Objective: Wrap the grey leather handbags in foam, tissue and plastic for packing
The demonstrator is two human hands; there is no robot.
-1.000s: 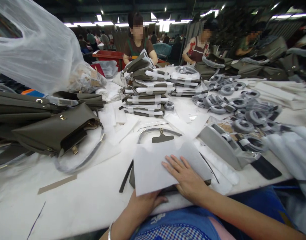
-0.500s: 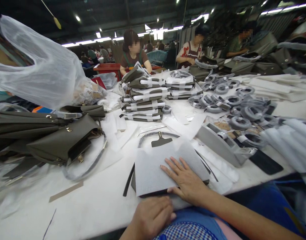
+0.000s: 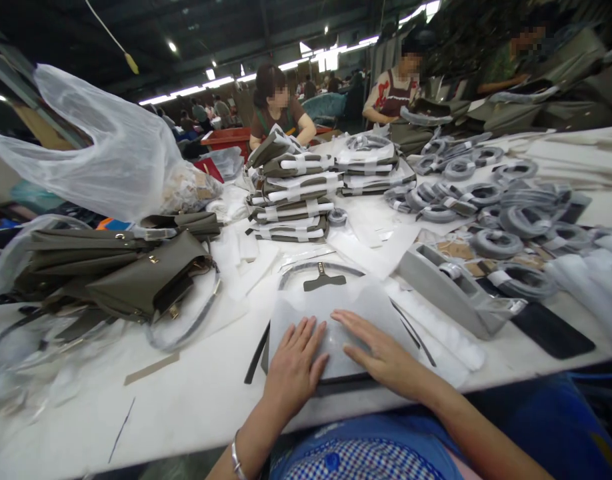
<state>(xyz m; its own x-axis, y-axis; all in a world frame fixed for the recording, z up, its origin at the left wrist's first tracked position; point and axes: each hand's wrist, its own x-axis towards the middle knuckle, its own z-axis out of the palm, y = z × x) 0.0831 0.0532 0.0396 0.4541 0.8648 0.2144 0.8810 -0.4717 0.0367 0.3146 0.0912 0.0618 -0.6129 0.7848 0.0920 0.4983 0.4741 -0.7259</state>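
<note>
Olive bags, left of the frame: a heap (image 3: 129, 283) lay there on the white table (image 3: 201, 393), well apart from both hands.
Left hand, lower centre: it lay (image 3: 293, 360) palm down on the left part of the white sheet, fingers stretched up the frame; it gripped nothing.
White sheet, centre: it (image 3: 335, 343) lay directly under both hands, its long axis running across the frame; a dark edge (image 3: 343, 382) showed beneath its lower side, and a T-shaped tab (image 3: 325, 281) above its upper side; both hands touched it, so neither was nearer.
Right hand, right of centre: it (image 3: 383, 350) rested on the sheet's right part, apart from the left hand, fingers loosely extended; it was clamped on nothing.
Tape dispenser, right: it (image 3: 436, 300) stood beyond the right hand; wrapped coils (image 3: 497, 248) lay near it.
Change: half a second earlier the left hand was curled below the sheet's lower edge; now it lay flat on top; the right hand's fingers had drawn closer together.
</note>
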